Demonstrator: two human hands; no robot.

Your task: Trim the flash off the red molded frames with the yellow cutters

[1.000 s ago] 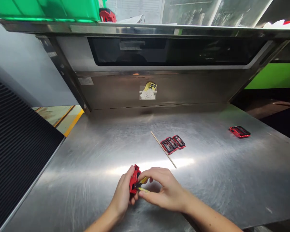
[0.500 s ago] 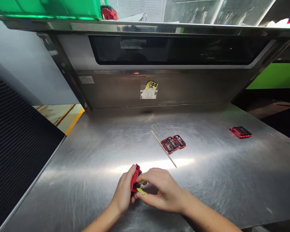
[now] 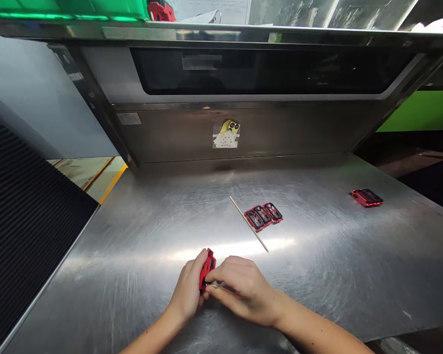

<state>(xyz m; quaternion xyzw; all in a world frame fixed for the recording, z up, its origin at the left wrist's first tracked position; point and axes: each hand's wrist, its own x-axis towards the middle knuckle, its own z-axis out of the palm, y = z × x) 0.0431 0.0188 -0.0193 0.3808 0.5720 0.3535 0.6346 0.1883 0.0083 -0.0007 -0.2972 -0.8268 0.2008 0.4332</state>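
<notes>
Near the table's front edge, my left hand [image 3: 187, 287] is wrapped round a red plastic part [image 3: 208, 268] held upright. My right hand [image 3: 241, 290] pinches a small yellow piece [image 3: 213, 284] at the lower right side of the red part, mostly covered by the fingers. Beyond my hands, several red and black parts [image 3: 263, 216] lie side by side in a short row. A thin wooden stick [image 3: 249, 224] rests along their left side.
Another red and black part [image 3: 367, 197] sits on the steel table [image 3: 151, 221] at the right. Overhead runs a metal shelf [image 3: 221, 34] with a green bin [image 3: 70, 10]. A yellow label [image 3: 227, 133] is on the back panel.
My right thumb and fingers have closed together against the red part, and less of the yellow piece shows. The view has shifted slightly.
</notes>
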